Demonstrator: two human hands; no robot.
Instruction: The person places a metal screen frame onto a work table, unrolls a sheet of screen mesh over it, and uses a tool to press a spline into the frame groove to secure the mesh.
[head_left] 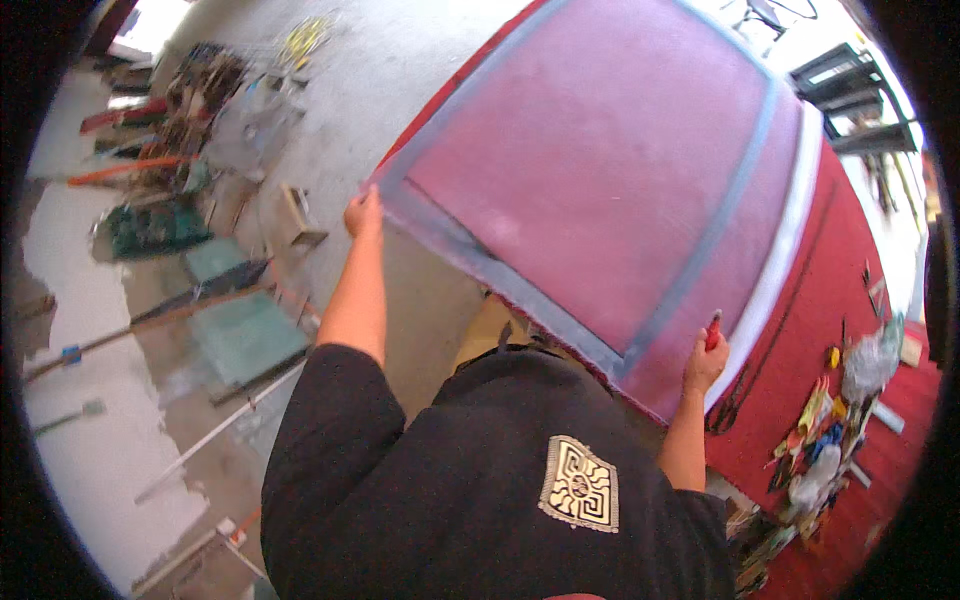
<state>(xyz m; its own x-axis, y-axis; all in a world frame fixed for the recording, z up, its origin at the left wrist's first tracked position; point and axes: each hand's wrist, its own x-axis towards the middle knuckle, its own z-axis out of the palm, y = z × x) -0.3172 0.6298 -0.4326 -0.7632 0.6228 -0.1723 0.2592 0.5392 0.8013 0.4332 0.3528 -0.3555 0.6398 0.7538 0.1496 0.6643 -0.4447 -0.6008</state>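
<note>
A large translucent sheet with blue-grey bands lies across the red-covered table, and the red shows through it. At its near left corner, my left hand is closed on the edge. My right hand is closed around a small red-handled tool with a grey tip, above the sheet's near right part. Its exact kind is too small to tell. Just beyond that hand, a white curved strip runs along the sheet's right side. The near edge of the sheet is close to my waist.
Bags, packets and small tools form a pile on the table's right side. Glass panes, long bars and scrap lie on the floor to the left. A wooden piece stands near my left hand. Dark frames are at the far right.
</note>
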